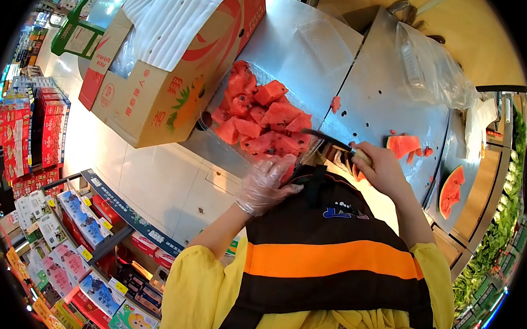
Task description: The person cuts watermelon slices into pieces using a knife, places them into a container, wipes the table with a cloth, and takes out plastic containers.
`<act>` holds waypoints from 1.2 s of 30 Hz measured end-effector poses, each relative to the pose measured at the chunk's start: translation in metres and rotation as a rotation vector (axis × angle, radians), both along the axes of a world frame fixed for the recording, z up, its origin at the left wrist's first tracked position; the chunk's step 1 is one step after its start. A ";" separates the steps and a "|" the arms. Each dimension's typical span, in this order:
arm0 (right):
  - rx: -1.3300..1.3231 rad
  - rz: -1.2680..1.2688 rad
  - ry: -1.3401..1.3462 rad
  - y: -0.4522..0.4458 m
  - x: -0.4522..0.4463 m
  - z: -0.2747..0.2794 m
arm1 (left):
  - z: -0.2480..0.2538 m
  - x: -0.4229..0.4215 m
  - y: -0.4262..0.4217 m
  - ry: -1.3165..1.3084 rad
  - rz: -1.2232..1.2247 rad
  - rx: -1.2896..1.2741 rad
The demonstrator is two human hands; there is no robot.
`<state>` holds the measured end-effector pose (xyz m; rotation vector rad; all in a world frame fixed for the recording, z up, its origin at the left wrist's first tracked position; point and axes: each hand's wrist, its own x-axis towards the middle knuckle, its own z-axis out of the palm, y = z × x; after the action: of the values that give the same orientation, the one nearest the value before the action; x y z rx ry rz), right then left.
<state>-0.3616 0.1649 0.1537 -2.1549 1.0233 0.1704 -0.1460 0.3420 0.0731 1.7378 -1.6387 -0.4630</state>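
Note:
Cut watermelon chunks [265, 119] fill a clear plastic tray [220, 140] on the steel counter. At the tray's near edge is my left hand [267, 183] in a clear plastic glove, its fingers and thumb closed around a red watermelon chunk [288, 169]. My right hand [382, 171], which looks bare, grips the handle of a knife [329, 138]. The dark blade points left, its tip over the right side of the chunks. Farther right on the counter lie a watermelon piece [403, 145] with small scraps and a slice with rind [451, 192].
An open cardboard box [154, 101] with white foam padding stands left of the tray. Plastic bags [435, 69] lie at the counter's back right. Seeds and bits dot the steel surface [373, 87]. Store shelves with boxed goods [79, 215] are at lower left, leafy greens [495, 233] at right.

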 end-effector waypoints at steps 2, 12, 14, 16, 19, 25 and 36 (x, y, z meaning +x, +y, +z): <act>0.003 0.003 -0.013 -0.002 -0.003 -0.002 | -0.017 -0.008 0.001 -0.057 0.007 0.003; 0.020 -0.054 -0.186 0.000 0.000 -0.017 | -0.024 0.009 0.002 -0.013 0.038 0.013; -0.053 -0.033 -0.183 -0.002 0.019 -0.021 | -0.011 0.013 0.000 -0.004 0.150 0.128; -0.143 -0.001 -0.170 -0.008 0.038 -0.031 | -0.011 0.019 -0.007 0.137 0.229 0.022; -0.206 0.014 -0.126 -0.012 0.063 -0.030 | -0.012 0.036 -0.010 0.426 0.439 -0.018; -0.336 0.040 -0.092 -0.032 0.104 -0.029 | -0.008 0.122 -0.073 -0.031 0.547 -0.109; -0.436 0.115 -0.071 -0.054 0.174 -0.049 | -0.031 0.151 -0.067 0.075 0.594 0.040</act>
<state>-0.1880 0.1109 0.1049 -2.5937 0.9612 -0.0849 0.0048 0.2750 0.0418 2.0929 -0.9919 -0.2695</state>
